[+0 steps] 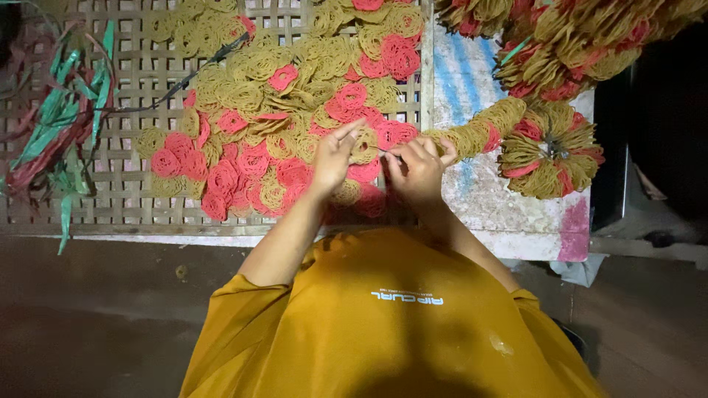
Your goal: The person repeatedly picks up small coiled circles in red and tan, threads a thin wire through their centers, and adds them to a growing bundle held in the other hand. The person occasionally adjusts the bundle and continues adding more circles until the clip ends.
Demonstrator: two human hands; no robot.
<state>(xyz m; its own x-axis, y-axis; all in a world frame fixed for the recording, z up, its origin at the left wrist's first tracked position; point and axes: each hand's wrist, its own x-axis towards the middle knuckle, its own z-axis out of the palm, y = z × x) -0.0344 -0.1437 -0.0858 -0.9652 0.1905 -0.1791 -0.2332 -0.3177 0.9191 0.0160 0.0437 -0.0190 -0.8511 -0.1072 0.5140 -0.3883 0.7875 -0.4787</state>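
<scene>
hands pinch: left (335, 156) grasps a yellow disc (363, 145), right (417, 168) the threaded string (479, 131).

place: home food workshop | signs: woven bamboo tray (133, 199) of lacy crackers (258, 133) (yellow, pink) | strung bundles (549, 147) | worn table (479, 206)
</scene>
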